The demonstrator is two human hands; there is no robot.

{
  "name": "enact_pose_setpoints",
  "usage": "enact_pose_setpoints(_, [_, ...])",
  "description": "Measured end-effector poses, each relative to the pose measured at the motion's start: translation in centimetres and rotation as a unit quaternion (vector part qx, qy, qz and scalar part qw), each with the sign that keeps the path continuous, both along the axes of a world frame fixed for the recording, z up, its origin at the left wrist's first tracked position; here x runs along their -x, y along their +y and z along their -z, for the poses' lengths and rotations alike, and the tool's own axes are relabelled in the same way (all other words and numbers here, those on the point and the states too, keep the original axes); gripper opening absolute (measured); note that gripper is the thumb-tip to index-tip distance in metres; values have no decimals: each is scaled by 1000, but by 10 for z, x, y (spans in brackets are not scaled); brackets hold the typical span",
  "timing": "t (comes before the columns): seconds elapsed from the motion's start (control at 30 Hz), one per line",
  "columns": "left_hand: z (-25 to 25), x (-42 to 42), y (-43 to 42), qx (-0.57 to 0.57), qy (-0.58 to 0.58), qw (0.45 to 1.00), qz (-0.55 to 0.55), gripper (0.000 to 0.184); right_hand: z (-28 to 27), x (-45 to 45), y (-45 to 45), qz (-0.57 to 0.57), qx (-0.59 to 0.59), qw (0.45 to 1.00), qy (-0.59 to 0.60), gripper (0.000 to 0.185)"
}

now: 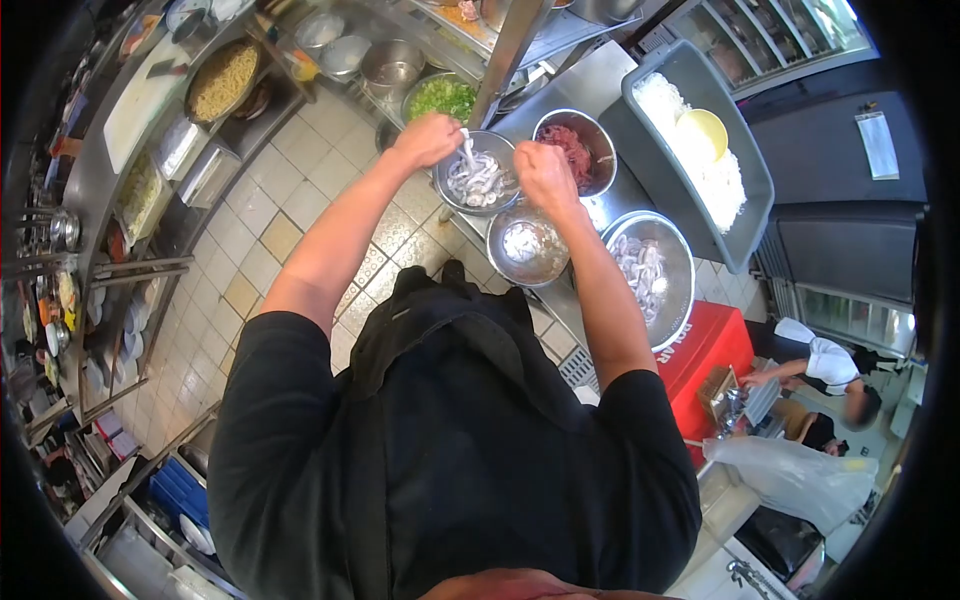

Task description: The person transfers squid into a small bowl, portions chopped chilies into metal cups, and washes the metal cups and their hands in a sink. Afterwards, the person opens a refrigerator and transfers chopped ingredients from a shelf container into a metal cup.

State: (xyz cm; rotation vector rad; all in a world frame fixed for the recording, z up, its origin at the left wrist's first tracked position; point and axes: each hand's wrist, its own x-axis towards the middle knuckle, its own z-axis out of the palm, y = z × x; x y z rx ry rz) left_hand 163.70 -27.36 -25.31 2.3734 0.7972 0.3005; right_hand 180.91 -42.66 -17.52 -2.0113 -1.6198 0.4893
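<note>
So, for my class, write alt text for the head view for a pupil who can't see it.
A person's left hand pinches a pale strip over a bowl of strips; the right hand is by the bowl's right rim, its grip unclear. Nearby in the kitchen are bowls of red meat, greens and more strips, and a grey tub.

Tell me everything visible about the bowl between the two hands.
The bowl looks like shiny grey metal, round, its opening facing up. Glossy, whitish strips resembling squid partly fill it; the left hand holds one over it. The right hand is at its right rim; contact is unclear. It stands beyond a second metal bowl.
</note>
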Motion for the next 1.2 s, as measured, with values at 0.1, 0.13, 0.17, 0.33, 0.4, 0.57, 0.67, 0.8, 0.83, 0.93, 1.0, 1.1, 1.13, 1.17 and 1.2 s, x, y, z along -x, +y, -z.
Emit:
enact_pose_setpoints(0.1, [-4, 2, -7, 44, 25, 999, 3, 31, -1, -3, 0, 45, -17, 995, 89, 25])
enact_pose_setpoints(0.13, [-16, 2, -13, 74, 40, 996, 0, 31, 2, -4, 1, 52, -1, 990, 129, 24])
enact_pose_setpoints(0.17, [-22, 1, -18, 105, 54, 993, -3, 32, 5, -4, 2, 60, 15, 984, 169, 23])
enact_pose_setpoints(0.33, [-13, 11, -41, 62, 38, 997, 3, 48, 38, -2, -2, -6, 90, 990, 106, 36])
enact_pose_setpoints(0.4, [-19, 20, -45, 76, 26, 988, -135, 48, 31, -3, -8, 7, 100, 995, 14, 37])
enact_pose_setpoints(0.57, [47, 28, -63, 420, -11, 876, -239, 27, 11, -44, -59, 38, 42, 980, 189, 33])
enact_pose_setpoints(0.67, [68, 35, -69, 489, -127, 817, -280, 13, -47, -79, -135, 153, 50, 963, 218, 29])
enact_pose_setpoints(0.8, [49, 58, -74, 478, -172, 802, -313, 8, -45, -142, -242, 291, 74, 953, 39, 33])
enact_pose_setpoints(0.83, [47, 66, -73, 480, -184, 798, -314, 8, -48, -144, -259, 308, 115, 944, 36, 33])
enact_pose_setpoints(0.93, [47, 88, -71, 489, -213, 784, -318, 10, -24, -135, -276, 306, 137, 939, 76, 34])
enact_pose_setpoints(1.0, [48, 94, -72, 491, -224, 780, -318, 11, -13, -120, -269, 286, 86, 954, 37, 33])
enact_pose_setpoints(1.1, [42, 98, -75, 482, -234, 780, -324, 12, -1, -87, -231, 228, -4, 966, -124, 29])
enact_pose_setpoints(1.13, [36, 97, -79, 479, -238, 779, -327, 12, 8, -80, -223, 200, -10, 966, -164, 27])
enact_pose_setpoints(1.17, [30, 96, -82, 477, -242, 778, -331, 12, 14, -78, -219, 171, -17, 964, -204, 26])
enact_pose_setpoints(1.2, [26, 94, -84, 476, -245, 778, -330, 12, 19, -83, -221, 211, 32, 962, -168, 26])
